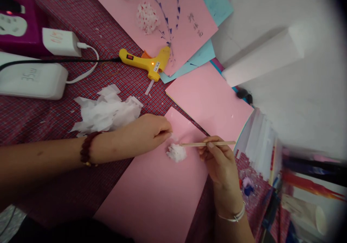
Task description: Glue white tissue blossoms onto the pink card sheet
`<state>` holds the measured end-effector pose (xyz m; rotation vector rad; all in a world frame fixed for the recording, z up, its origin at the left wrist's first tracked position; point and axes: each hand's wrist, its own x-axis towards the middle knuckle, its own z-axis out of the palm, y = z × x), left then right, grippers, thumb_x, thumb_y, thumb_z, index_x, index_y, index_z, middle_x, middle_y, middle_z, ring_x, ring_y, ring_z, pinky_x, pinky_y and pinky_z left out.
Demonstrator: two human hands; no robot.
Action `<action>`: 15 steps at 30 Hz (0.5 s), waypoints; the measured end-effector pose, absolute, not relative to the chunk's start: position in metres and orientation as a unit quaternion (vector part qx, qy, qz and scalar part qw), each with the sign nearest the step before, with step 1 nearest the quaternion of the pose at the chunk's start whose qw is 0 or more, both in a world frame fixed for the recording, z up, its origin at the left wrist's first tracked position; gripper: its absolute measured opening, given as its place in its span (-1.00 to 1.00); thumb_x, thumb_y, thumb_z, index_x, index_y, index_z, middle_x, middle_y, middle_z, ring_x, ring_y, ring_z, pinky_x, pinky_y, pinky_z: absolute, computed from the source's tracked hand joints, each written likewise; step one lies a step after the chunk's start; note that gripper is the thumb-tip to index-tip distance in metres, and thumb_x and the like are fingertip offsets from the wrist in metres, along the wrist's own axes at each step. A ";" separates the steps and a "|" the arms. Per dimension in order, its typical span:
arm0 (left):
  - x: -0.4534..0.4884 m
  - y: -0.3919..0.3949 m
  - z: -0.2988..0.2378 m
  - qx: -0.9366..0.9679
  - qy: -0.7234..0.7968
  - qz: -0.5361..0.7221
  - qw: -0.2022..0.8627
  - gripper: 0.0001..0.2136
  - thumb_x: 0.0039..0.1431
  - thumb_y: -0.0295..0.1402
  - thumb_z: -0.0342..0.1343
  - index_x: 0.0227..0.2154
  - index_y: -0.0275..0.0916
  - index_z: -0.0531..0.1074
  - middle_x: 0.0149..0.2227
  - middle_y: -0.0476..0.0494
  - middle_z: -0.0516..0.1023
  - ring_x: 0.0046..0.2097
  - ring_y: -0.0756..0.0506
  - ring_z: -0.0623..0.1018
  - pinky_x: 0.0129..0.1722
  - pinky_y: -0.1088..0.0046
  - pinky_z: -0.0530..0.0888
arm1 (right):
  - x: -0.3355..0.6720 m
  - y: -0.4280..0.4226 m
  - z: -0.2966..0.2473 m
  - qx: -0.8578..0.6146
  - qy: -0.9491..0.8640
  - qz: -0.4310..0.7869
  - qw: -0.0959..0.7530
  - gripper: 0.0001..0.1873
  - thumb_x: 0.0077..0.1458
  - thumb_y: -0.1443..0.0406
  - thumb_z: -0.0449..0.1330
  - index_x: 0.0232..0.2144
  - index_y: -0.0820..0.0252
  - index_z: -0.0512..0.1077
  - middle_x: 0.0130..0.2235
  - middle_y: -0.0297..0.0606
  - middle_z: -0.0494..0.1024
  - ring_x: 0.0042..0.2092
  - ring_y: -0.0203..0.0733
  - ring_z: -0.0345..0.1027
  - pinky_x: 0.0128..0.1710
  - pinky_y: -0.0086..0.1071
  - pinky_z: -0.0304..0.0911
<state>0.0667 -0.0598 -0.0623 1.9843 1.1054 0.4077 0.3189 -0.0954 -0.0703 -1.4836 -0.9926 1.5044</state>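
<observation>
A counter [54, 127] covered in red checked cloth fills the view, with a pale wall beyond it at the right. Nearest the person lies a pink sheet [151, 196], set at a slant, probably so that both arms can reach it. A second pink sheet [208, 98] lies just beyond. A third [187, 33] at the far edge carries white tufts on blue painted stems, overlapping blue paper.

A long white block [262, 55] lies well apart at the right. At the left a flat white pack [29, 80] is cabled to a white charger [61, 41] beside a magenta appliance [24, 33].

A heap of torn white tissue [105, 113] lies just beside the left forearm. The yellow glue gun [148, 62] lies on its side near the far sheets, its lamp lit.

The left hand [148, 134] rests on the near sheet with its fingers pinched together just beside a small white tissue puff [176, 152], seemingly steadying it. The right hand [219, 161] has its fingers clamped on a wooden stick [208, 144], held level with the tip at the puff's top edge, likely to press it without touching glue.

The far right is blurred.
</observation>
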 end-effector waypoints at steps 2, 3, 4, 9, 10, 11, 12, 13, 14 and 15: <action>0.068 -0.057 -0.058 0.807 0.437 0.175 0.358 -0.81 0.18 -0.46 -0.04 -0.45 -0.28 0.46 -0.42 -0.05 0.43 -0.37 0.00 0.40 -0.37 0.49 0.28 | 0.319 -0.096 -0.071 -0.585 -0.392 0.588 0.398 -0.95 0.04 0.28 0.21 -0.40 0.13 0.45 -0.51 -0.35 0.48 -0.53 -0.33 0.29 -0.59 -0.46 0.14; 0.070 -0.055 -0.056 0.822 0.433 0.183 0.322 -0.81 0.19 -0.46 -0.04 -0.46 -0.29 0.46 -0.40 -0.07 0.43 -0.34 -0.01 0.40 -0.34 0.48 0.29 | 0.319 -0.097 -0.072 -0.584 -0.392 0.588 0.399 -0.94 0.04 0.27 0.21 -0.41 0.13 0.45 -0.51 -0.35 0.48 -0.53 -0.32 0.30 -0.59 -0.46 0.15; 0.073 -0.055 -0.055 0.840 0.424 0.186 0.282 -0.80 0.20 -0.47 -0.05 -0.45 -0.30 0.45 -0.38 -0.10 0.42 -0.31 -0.03 0.40 -0.31 0.46 0.30 | 0.319 -0.097 -0.073 -0.582 -0.392 0.590 0.400 -0.94 0.04 0.27 0.21 -0.41 0.13 0.46 -0.51 -0.35 0.48 -0.52 -0.32 0.30 -0.59 -0.46 0.16; 0.091 -0.060 -0.058 0.921 0.339 0.115 0.154 -0.84 0.19 -0.52 -0.04 -0.44 -0.31 0.40 -0.36 -0.17 0.39 -0.26 -0.11 0.36 -0.29 0.37 0.31 | 0.319 -0.098 -0.076 -0.559 -0.391 0.601 0.417 -0.93 0.03 0.27 0.22 -0.41 0.14 0.46 -0.52 -0.35 0.49 -0.52 -0.33 0.30 -0.58 -0.49 0.17; 0.093 -0.063 -0.061 0.924 0.334 0.100 0.157 -0.85 0.19 -0.52 -0.04 -0.44 -0.30 0.40 -0.36 -0.16 0.39 -0.27 -0.11 0.35 -0.32 0.37 0.31 | 0.320 -0.098 -0.076 -0.556 -0.392 0.602 0.417 -0.93 0.04 0.27 0.22 -0.41 0.14 0.46 -0.52 -0.35 0.49 -0.53 -0.34 0.29 -0.59 -0.50 0.17; 0.094 -0.066 -0.065 0.922 0.337 0.089 0.167 -0.85 0.20 -0.52 -0.04 -0.44 -0.30 0.39 -0.36 -0.16 0.38 -0.29 -0.10 0.35 -0.34 0.38 0.31 | 0.320 -0.098 -0.077 -0.554 -0.393 0.604 0.416 -0.93 0.04 0.27 0.22 -0.41 0.14 0.47 -0.53 -0.35 0.49 -0.54 -0.35 0.29 -0.59 -0.50 0.17; 0.095 -0.069 -0.069 0.918 0.343 0.081 0.181 -0.85 0.21 -0.52 -0.05 -0.44 -0.30 0.39 -0.35 -0.15 0.38 -0.29 -0.09 0.35 -0.35 0.39 0.31 | 0.320 -0.098 -0.077 -0.552 -0.394 0.606 0.416 -0.93 0.04 0.27 0.22 -0.41 0.14 0.47 -0.53 -0.35 0.49 -0.55 -0.35 0.28 -0.60 -0.50 0.17; 0.094 -0.071 -0.072 0.913 0.348 0.077 0.197 -0.85 0.21 -0.51 -0.05 -0.43 -0.29 0.38 -0.34 -0.14 0.37 -0.29 -0.08 0.35 -0.34 0.40 0.31 | 0.320 -0.098 -0.077 -0.551 -0.392 0.607 0.417 -0.93 0.03 0.27 0.22 -0.41 0.14 0.47 -0.53 -0.35 0.49 -0.55 -0.35 0.27 -0.60 -0.50 0.17; 0.093 -0.073 -0.075 0.909 0.351 0.076 0.212 -0.85 0.22 -0.51 -0.05 -0.41 -0.29 0.38 -0.32 -0.13 0.37 -0.28 -0.08 0.35 -0.33 0.41 0.32 | 0.320 -0.098 -0.077 -0.550 -0.389 0.607 0.421 -0.94 0.03 0.27 0.22 -0.41 0.14 0.47 -0.53 -0.35 0.49 -0.56 -0.35 0.28 -0.61 -0.50 0.17; 0.092 -0.075 -0.078 0.907 0.350 0.075 0.223 -0.86 0.22 -0.51 -0.05 -0.39 -0.29 0.39 -0.30 -0.13 0.37 -0.26 -0.07 0.35 -0.30 0.41 0.33 | 0.320 -0.097 -0.077 -0.550 -0.382 0.605 0.430 -0.94 0.04 0.28 0.22 -0.41 0.14 0.47 -0.53 -0.35 0.49 -0.56 -0.35 0.28 -0.61 -0.50 0.17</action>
